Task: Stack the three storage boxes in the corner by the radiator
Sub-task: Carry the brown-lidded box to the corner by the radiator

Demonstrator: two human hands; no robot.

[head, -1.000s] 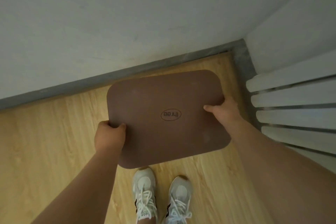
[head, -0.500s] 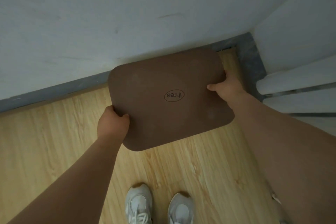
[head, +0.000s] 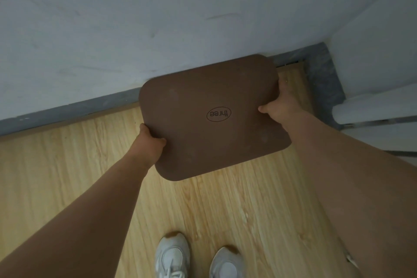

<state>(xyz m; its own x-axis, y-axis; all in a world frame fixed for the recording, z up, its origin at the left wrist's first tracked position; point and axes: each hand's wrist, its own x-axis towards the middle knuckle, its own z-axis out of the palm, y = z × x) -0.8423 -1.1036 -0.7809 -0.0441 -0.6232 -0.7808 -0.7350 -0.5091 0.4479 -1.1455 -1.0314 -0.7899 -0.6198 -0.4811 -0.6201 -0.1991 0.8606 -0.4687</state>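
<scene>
While the pale grey-white wall (head: 135, 29) filled the upper part of the view, the light wood-grain plank floor (head: 67, 187) spread below it, edged by a grey skirting board (head: 67, 113) that turned at the corner on the right. Beside that corner stood the white tubular radiator (head: 374, 108), only its left ends showing. Between wall and feet hung the brown rounded-rectangle storage box (head: 207, 117), seen from above by its flat lid with an oval printed mark; whether it had touched the floor could not be told. Its long axis ran roughly along the wall, its far edge overlapping the skirting and its right end near the corner, with a strip of bare floor between it and the radiator side. No other boxes were in sight, so this was probably the bottom one of the stack. The right hand (head: 279, 108) gripped the box's right edge, thumb over the lid, nearer the corner; the left hand (head: 150, 140) clasped the near-left edge, fingers (head: 161, 140) curled on it. White lace-up trainers (head: 173, 255) stood at the bottom.
</scene>
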